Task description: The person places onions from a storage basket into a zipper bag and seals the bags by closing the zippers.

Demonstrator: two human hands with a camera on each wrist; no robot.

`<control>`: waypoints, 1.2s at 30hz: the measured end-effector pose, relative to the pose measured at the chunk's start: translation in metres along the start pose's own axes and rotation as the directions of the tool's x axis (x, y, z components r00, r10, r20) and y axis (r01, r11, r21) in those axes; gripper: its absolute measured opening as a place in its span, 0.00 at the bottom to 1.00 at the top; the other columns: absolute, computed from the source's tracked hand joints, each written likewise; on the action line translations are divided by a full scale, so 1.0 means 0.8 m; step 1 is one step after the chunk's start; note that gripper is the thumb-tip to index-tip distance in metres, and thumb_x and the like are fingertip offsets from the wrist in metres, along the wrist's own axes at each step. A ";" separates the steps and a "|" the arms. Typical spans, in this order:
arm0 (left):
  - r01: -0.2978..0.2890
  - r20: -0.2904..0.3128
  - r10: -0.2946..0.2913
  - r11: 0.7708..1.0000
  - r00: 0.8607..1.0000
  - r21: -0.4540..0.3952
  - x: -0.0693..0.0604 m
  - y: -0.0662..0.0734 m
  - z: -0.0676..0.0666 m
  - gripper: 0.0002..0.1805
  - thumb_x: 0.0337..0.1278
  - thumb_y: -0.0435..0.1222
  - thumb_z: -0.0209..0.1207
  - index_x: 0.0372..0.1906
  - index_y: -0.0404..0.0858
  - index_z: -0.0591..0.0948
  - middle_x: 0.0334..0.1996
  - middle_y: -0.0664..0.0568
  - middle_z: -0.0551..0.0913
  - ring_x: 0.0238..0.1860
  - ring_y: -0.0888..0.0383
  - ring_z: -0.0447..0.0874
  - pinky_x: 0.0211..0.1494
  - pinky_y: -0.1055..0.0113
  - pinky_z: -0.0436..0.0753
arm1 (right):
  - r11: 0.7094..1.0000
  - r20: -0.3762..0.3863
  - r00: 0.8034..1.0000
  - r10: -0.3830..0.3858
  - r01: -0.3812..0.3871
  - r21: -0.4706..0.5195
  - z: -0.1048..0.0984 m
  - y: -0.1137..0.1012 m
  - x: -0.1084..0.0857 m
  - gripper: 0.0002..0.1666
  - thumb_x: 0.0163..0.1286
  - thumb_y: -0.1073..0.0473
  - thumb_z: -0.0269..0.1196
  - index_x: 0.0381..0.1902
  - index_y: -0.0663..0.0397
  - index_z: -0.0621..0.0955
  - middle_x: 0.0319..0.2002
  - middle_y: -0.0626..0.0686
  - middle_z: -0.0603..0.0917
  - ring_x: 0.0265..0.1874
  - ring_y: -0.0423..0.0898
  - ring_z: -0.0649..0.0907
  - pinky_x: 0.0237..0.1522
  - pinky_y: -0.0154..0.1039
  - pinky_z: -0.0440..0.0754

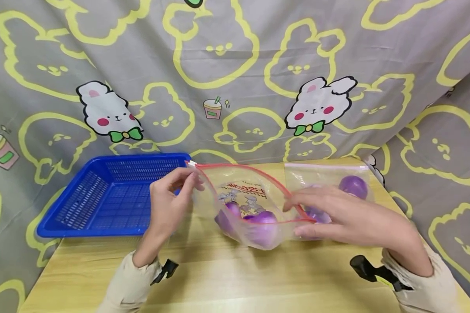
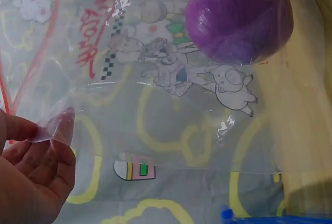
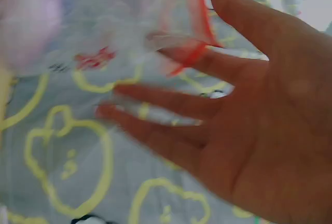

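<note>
A clear zip bag (image 1: 244, 182) with a red zip edge and printed cartoon figures hangs over the table, its mouth spread apart. Smooth purple round things (image 1: 262, 228) lie in its bottom; one purple ball (image 2: 238, 19) shows large in the left wrist view. My left hand (image 1: 172, 198) pinches the bag's edge between thumb and fingers, close to the white slider (image 1: 192, 164). At the bag's right end is my right hand (image 1: 342, 215), fingers spread and fairly straight. In the right wrist view its index finger (image 3: 207, 63) touches the red zip corner.
A blue plastic basket (image 1: 55, 208) stands at the table's left. Behind my right hand, a second clear zip bag (image 1: 297, 174) with a pale zip holds purple round things (image 1: 353, 187). A patterned grey curtain (image 1: 235, 65) rises behind the wooden table (image 1: 227, 282).
</note>
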State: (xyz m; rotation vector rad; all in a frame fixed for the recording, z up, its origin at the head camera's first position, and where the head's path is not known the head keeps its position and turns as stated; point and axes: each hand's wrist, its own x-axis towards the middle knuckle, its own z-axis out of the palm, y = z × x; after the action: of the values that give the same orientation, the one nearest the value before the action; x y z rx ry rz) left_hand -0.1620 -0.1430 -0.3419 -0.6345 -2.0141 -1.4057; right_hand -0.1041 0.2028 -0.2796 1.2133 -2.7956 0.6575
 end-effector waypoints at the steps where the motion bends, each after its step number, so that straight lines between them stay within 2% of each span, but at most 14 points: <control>1: 0.012 -0.013 -0.012 1.000 1.000 -0.003 -0.001 -0.002 -0.001 0.06 0.67 0.28 0.59 0.36 0.36 0.86 0.26 0.51 0.87 0.26 0.57 0.86 0.25 0.75 0.77 | 0.999 -0.043 0.998 -0.037 0.037 -0.009 0.003 0.006 0.001 0.14 0.71 0.50 0.64 0.53 0.38 0.81 0.50 0.35 0.82 0.47 0.33 0.80 0.49 0.37 0.80; 3: 0.021 -0.044 -0.021 1.000 0.999 -0.005 -0.003 -0.005 -0.004 0.06 0.67 0.28 0.59 0.36 0.36 0.86 0.26 0.49 0.87 0.25 0.56 0.86 0.24 0.75 0.76 | 0.996 -0.144 0.986 -0.086 0.085 -0.012 0.007 0.020 0.004 0.08 0.68 0.57 0.67 0.44 0.41 0.83 0.39 0.35 0.84 0.35 0.30 0.81 0.39 0.31 0.81; 6: 0.025 -0.083 -0.027 0.999 0.996 -0.021 -0.004 -0.010 -0.005 0.06 0.66 0.26 0.59 0.36 0.34 0.86 0.24 0.45 0.86 0.25 0.56 0.85 0.26 0.75 0.75 | 0.992 -0.316 0.941 -0.123 0.117 -0.038 0.006 0.044 0.010 0.11 0.62 0.68 0.69 0.39 0.47 0.85 0.34 0.39 0.86 0.33 0.31 0.82 0.34 0.27 0.80; 10: 0.027 -0.070 -0.030 0.999 0.997 -0.041 0.000 -0.015 -0.005 0.06 0.66 0.25 0.58 0.36 0.31 0.85 0.25 0.42 0.85 0.24 0.55 0.84 0.27 0.74 0.76 | 0.992 -0.475 0.871 -0.124 0.123 -0.033 -0.001 0.068 0.020 0.20 0.58 0.76 0.69 0.46 0.54 0.84 0.37 0.45 0.87 0.34 0.35 0.83 0.39 0.23 0.79; 12: 0.052 -0.028 -0.054 0.997 0.998 -0.060 0.002 -0.016 -0.004 0.06 0.67 0.24 0.57 0.38 0.29 0.84 0.26 0.41 0.85 0.25 0.55 0.85 0.28 0.73 0.79 | 0.994 -0.509 0.856 -0.096 0.106 -0.011 -0.001 0.077 0.024 0.24 0.59 0.78 0.67 0.52 0.56 0.81 0.36 0.47 0.87 0.32 0.37 0.83 0.41 0.22 0.79; 14: 0.087 0.021 -0.086 0.994 0.996 -0.063 0.002 -0.016 -0.004 0.07 0.67 0.25 0.56 0.44 0.30 0.83 0.28 0.41 0.86 0.26 0.54 0.86 0.26 0.72 0.77 | 0.997 -0.514 0.855 -0.062 0.082 0.016 0.001 0.084 0.027 0.28 0.61 0.79 0.65 0.57 0.57 0.77 0.33 0.47 0.85 0.29 0.37 0.82 0.40 0.22 0.79; 18: 0.151 0.082 -0.149 0.988 0.985 -0.022 -0.002 -0.015 -0.010 0.14 0.70 0.28 0.55 0.58 0.37 0.79 0.28 0.46 0.87 0.30 0.56 0.86 0.21 0.70 0.69 | 0.999 -0.475 0.879 -0.029 0.038 0.011 0.008 0.093 0.031 0.30 0.62 0.79 0.63 0.61 0.58 0.74 0.31 0.47 0.86 0.28 0.40 0.84 0.39 0.23 0.79; 21: 0.140 0.066 -0.141 0.990 0.988 0.017 -0.005 -0.011 -0.014 0.14 0.72 0.32 0.54 0.58 0.40 0.79 0.27 0.50 0.87 0.32 0.57 0.85 0.26 0.72 0.73 | 0.999 -0.454 0.890 -0.028 0.011 -0.041 0.009 0.093 0.032 0.30 0.64 0.77 0.62 0.62 0.56 0.74 0.38 0.49 0.87 0.34 0.42 0.86 0.40 0.28 0.80; 23: 0.099 0.042 -0.101 0.994 0.994 0.045 -0.007 -0.010 -0.015 0.12 0.73 0.32 0.54 0.56 0.39 0.79 0.25 0.51 0.87 0.31 0.58 0.86 0.30 0.72 0.76 | 0.996 -0.451 0.891 -0.047 0.008 -0.086 0.005 0.085 0.034 0.30 0.64 0.75 0.62 0.64 0.55 0.74 0.45 0.50 0.86 0.40 0.44 0.85 0.44 0.33 0.80; 25: 0.048 0.027 -0.050 0.996 0.998 0.076 -0.008 -0.008 -0.015 0.11 0.73 0.31 0.54 0.54 0.38 0.80 0.24 0.52 0.86 0.29 0.58 0.86 0.25 0.74 0.74 | 0.991 -0.457 0.885 -0.090 0.032 -0.133 0.001 0.070 0.038 0.28 0.65 0.72 0.61 0.64 0.57 0.74 0.51 0.52 0.84 0.48 0.47 0.83 0.51 0.39 0.78; 27: 0.004 0.018 -0.006 0.994 1.000 0.106 -0.009 -0.006 -0.014 0.09 0.72 0.30 0.54 0.52 0.37 0.79 0.22 0.53 0.86 0.27 0.57 0.86 0.17 0.74 0.68 | 0.982 -0.477 0.865 -0.156 0.083 -0.170 0.000 0.048 0.045 0.27 0.65 0.69 0.62 0.63 0.60 0.75 0.55 0.55 0.82 0.54 0.52 0.80 0.59 0.45 0.74; 29: -0.033 0.013 0.032 0.991 0.999 0.128 -0.009 -0.003 -0.013 0.08 0.70 0.29 0.55 0.50 0.35 0.79 0.21 0.53 0.86 0.24 0.57 0.86 0.11 0.73 0.61 | 0.969 -0.489 0.843 -0.223 0.136 -0.206 0.000 0.023 0.055 0.25 0.66 0.65 0.61 0.62 0.62 0.76 0.56 0.58 0.81 0.57 0.55 0.77 0.63 0.50 0.70; 32: -0.054 0.013 0.052 0.989 0.999 0.139 -0.009 0.002 -0.012 0.07 0.70 0.29 0.55 0.48 0.35 0.79 0.20 0.54 0.86 0.21 0.58 0.85 0.09 0.74 0.60 | 0.945 -0.477 0.824 -0.306 0.202 -0.256 0.005 -0.014 0.076 0.24 0.72 0.56 0.59 0.61 0.62 0.77 0.56 0.58 0.81 0.58 0.56 0.77 0.64 0.53 0.70; 36: -0.062 0.017 0.060 0.989 0.998 0.131 -0.011 0.008 -0.012 0.08 0.70 0.29 0.55 0.49 0.35 0.78 0.19 0.55 0.86 0.19 0.61 0.83 0.09 0.74 0.62 | 0.903 -0.382 0.835 -0.396 0.278 -0.328 0.012 -0.052 0.116 0.23 0.74 0.54 0.59 0.61 0.61 0.77 0.55 0.57 0.82 0.56 0.54 0.78 0.61 0.50 0.73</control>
State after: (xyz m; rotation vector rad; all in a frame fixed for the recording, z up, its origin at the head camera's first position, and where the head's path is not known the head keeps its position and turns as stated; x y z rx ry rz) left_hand -0.1491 -0.1503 -0.3415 -0.6433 -2.0603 -1.2244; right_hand -0.1381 0.1092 -0.2559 1.2714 -2.1391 0.4466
